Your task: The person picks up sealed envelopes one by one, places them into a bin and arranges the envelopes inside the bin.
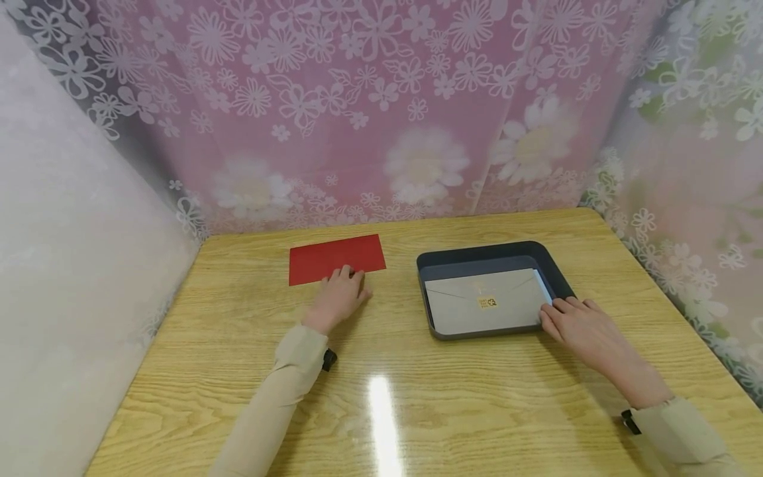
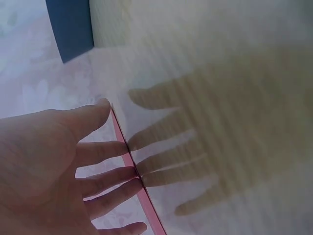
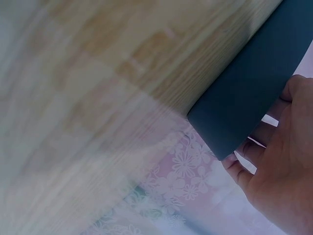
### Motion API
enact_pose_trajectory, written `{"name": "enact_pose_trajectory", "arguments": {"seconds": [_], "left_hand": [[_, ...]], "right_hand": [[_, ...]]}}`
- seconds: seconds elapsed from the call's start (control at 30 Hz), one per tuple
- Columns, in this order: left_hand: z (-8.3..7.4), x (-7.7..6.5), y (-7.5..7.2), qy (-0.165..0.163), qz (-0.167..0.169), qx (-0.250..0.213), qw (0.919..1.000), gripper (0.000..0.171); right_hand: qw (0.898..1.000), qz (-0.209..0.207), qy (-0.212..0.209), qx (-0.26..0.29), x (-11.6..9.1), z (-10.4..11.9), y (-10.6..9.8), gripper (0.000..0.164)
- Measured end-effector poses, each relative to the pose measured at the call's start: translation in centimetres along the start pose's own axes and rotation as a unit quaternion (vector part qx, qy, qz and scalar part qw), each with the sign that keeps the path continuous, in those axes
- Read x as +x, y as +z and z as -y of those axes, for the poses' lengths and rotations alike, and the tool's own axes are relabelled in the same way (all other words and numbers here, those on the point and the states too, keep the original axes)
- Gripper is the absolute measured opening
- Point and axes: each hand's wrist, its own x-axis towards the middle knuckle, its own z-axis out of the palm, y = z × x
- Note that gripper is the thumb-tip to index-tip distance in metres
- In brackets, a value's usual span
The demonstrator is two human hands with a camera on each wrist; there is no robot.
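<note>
A red envelope [image 1: 336,258] lies flat toward the back left of the wooden table. My left hand [image 1: 340,295] is at its near edge. In the left wrist view the fingers [image 2: 110,188] stretch out to the red edge. On the right stands a dark rectangular tray [image 1: 477,254] holding a pale grey envelope [image 1: 459,311] with a small gold seal. My right hand [image 1: 587,334] lies over the tray's front right corner, beside that envelope's end. Seen from the right wrist, its fingers [image 3: 252,149] reach over the rim; I cannot tell whether they pinch anything.
The wood-grain table [image 1: 250,391] is glossy and mirrors a lamp as a white streak. Pink floral cloth [image 1: 357,132] hangs behind it, with more cloth at both sides. Each wrist carries a small black device near the cuff.
</note>
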Motion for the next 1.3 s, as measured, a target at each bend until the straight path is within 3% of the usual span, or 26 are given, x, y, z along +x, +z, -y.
{"name": "enact_pose_trajectory", "arguments": {"seconds": [0.63,0.83,1.2,1.3], "left_hand": [[-3.4,-3.1,0.1,0.040,-0.006,0.023,0.9989,0.051],[-4.0,-4.0,0.5,0.044,-0.020,0.028,0.9984,0.052],[-5.3,-6.0,1.5,0.068,-0.060,0.094,0.9915,0.055],[-5.5,-6.3,1.4,0.076,-0.073,0.092,0.9902,0.050]], "right_hand": [[1.000,-0.006,-0.012,-0.007,0.0,-0.1,0.1,0.065],[0.999,-0.011,-0.029,-0.020,0.1,-0.1,0.0,0.061],[1.000,-0.016,-0.019,-0.009,0.1,-0.1,0.1,0.064],[1.000,-0.013,-0.013,-0.006,0.1,-0.1,0.1,0.064]]}}
